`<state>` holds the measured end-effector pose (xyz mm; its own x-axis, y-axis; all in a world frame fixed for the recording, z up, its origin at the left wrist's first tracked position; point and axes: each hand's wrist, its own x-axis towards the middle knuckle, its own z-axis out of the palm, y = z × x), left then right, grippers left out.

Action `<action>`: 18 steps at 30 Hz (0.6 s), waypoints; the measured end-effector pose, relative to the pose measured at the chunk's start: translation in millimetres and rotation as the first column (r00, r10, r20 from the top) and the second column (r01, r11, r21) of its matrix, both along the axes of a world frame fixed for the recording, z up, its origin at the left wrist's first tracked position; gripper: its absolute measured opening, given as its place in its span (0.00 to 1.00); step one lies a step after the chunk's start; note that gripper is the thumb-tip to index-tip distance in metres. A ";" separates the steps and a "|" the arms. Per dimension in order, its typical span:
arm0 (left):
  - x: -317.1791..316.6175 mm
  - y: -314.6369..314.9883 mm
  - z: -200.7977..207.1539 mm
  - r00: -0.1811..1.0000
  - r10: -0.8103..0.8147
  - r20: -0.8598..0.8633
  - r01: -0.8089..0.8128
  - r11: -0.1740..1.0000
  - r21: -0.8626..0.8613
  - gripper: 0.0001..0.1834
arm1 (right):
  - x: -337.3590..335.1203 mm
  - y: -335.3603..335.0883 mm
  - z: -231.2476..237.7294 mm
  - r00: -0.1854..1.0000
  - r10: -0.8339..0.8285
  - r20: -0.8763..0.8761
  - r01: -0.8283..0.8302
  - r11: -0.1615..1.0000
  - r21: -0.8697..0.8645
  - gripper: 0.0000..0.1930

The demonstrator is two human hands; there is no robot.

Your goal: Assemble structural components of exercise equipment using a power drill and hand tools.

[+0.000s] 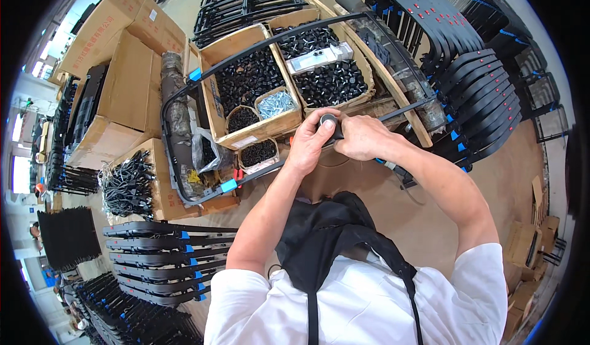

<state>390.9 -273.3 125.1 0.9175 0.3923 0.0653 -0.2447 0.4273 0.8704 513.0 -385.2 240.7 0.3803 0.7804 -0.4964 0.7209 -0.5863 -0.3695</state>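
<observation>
A black metal tube frame (261, 171) with blue tape pieces lies across the boxes in front of me. At its near tube, my left hand (312, 141) is closed around a round black piece with a grey top (329, 121), the thumb pressing on that top. My right hand (364, 137) is closed right beside it, fingers curled and touching the same spot. What lies inside the right hand's grip is hidden. Just beyond the hands, open boxes hold black plastic caps (332, 82) and a small container of silvery screws (276, 104).
Stacked black frames (476, 99) stand at the right, more black frames (160, 253) at the lower left. Large cardboard boxes (129, 87) rise at the left, above a carton of black cords (132, 185). A wooden bar (393, 87) slants past the boxes' right side.
</observation>
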 end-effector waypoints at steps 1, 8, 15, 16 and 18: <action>1.0 1.3 -1.9 1.000 0.001 -0.020 -0.001 1.000 -0.015 0.20 | 1.3 1.3 -1.8 1.000 0.005 0.001 -0.005 1.000 -0.002 0.21; 4.1 3.2 -10.6 1.000 -0.004 -0.023 0.002 0.995 -0.103 0.19 | 4.0 9.0 -11.9 0.997 -0.054 -0.057 0.049 0.996 -0.072 0.19; 3.6 4.6 -10.6 0.999 -0.005 -0.043 0.000 0.994 -0.108 0.14 | 3.8 16.5 -30.6 0.993 0.091 -0.070 -0.093 0.996 -0.013 0.18; 5.2 4.2 -12.7 0.999 0.005 -0.052 -0.009 0.998 -0.068 0.12 | 5.7 13.8 -35.5 0.995 0.011 -0.104 -0.015 0.999 -0.032 0.19; 7.5 6.4 -10.6 0.999 -0.035 -0.021 0.032 0.993 -0.109 0.11 | 4.9 11.8 -40.4 0.999 0.009 -0.046 -0.011 0.999 -0.048 0.18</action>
<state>398.4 -267.0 114.5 0.9311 0.3648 0.0028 -0.2092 0.5275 0.8234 518.0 -373.4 200.3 0.3487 0.7588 -0.5501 0.7095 -0.5972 -0.3740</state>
